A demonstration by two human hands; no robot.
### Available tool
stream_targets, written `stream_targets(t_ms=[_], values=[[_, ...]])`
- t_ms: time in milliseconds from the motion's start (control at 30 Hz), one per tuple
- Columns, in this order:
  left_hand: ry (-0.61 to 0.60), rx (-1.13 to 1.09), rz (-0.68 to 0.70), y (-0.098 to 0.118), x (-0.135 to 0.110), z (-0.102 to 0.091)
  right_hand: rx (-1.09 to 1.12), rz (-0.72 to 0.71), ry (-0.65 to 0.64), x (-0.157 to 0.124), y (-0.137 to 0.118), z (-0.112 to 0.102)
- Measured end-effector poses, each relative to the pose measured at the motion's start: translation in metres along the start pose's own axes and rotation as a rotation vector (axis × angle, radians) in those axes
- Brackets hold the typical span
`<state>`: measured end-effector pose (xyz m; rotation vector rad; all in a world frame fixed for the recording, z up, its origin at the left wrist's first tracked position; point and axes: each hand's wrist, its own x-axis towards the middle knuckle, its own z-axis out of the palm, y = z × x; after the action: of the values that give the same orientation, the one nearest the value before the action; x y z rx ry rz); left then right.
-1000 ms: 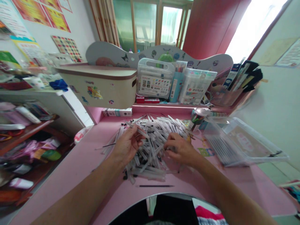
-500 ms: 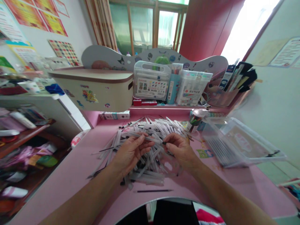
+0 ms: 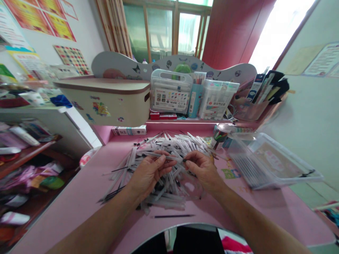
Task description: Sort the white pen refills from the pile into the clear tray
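Observation:
Over a heap of translucent white pen barrels [image 3: 169, 183] on the pink desk, my left hand [image 3: 152, 171] is closed on a pen barrel [image 3: 169, 157], held nearly level with its right end pointing at my other hand. My right hand [image 3: 202, 167] pinches a small black pen plug [image 3: 184, 160] between thumb and fingertips, right at that end of the barrel. Whether the plug touches the barrel I cannot tell. A dark pen refill [image 3: 173, 216] lies alone near the desk's front edge. More dark refills [image 3: 115, 193] stick out at the heap's left side.
An open clear plastic box [image 3: 265, 183] with finished-looking pens inside sits at the right. Behind it stands a jar [image 3: 220, 135] of coloured items. A raised shelf carries a beige lidded bin [image 3: 106, 102], a marker case [image 3: 171, 93] and a pen holder [image 3: 251, 106].
Both hands stay almost in place, still holding the barrel and the black plug. The barrel and plug have shifted slightly; the heap looks the same.

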<state>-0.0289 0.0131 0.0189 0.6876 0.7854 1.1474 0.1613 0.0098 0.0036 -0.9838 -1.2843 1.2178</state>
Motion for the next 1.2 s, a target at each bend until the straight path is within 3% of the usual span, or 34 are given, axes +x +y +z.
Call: stream_targets(t_ms=[300, 533, 767, 1000, 1200], values=[[0.021, 0.033, -0.034, -0.001, 0.004, -0.005, 0.037, 0.017, -0.010, 0.001, 0.009, 0.002], [-0.033, 0.024, -0.041, -0.002, 0.003, -0.004, -0.272, -0.035, 0.025, -0.001, 0.009, -0.001], [-0.047, 0.011, -0.037, -0.001, 0.003, -0.003, -0.279, 0.011, -0.076, -0.002, 0.012, -0.003], [-0.069, 0.035, -0.040, -0.002, 0.005, -0.005, -0.485, -0.234, -0.054, 0.001, 0.006, -0.002], [-0.058, 0.055, -0.065, -0.002, 0.004, -0.006, -0.374, -0.080, -0.102, -0.001, 0.010, -0.003]])
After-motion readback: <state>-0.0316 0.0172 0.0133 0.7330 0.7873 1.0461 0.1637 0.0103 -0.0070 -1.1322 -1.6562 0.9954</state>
